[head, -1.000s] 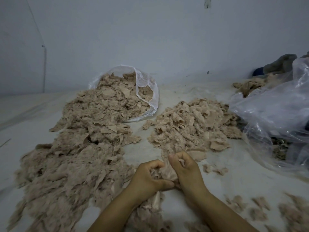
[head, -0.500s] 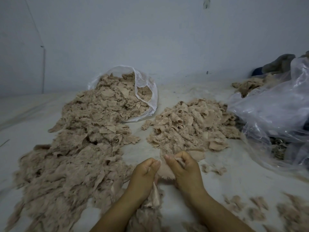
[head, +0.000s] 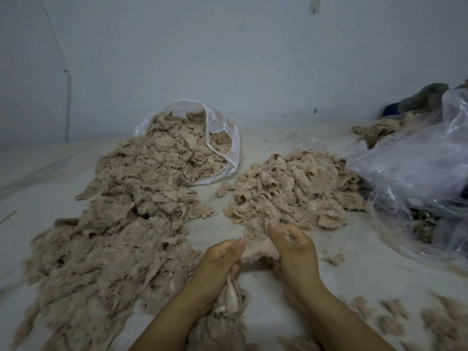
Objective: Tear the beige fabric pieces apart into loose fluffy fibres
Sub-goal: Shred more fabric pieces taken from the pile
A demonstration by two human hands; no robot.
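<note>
My left hand and my right hand both grip one beige fabric piece, stretched between them low in the middle of the view. A strip of the same fabric hangs below my left hand. Just beyond my right hand lies a heap of beige fabric pieces. A long, larger spread of beige fabric and fluffy fibres runs down the left side from an open clear bag.
A big crumpled clear plastic bag fills the right side, with dark cloth behind it. Small beige tufts dot the white surface at bottom right. A pale wall rises at the back.
My hands have drawn apart, and the fabric piece now spans the gap between them. My left thumb has lifted away from my right hand.
</note>
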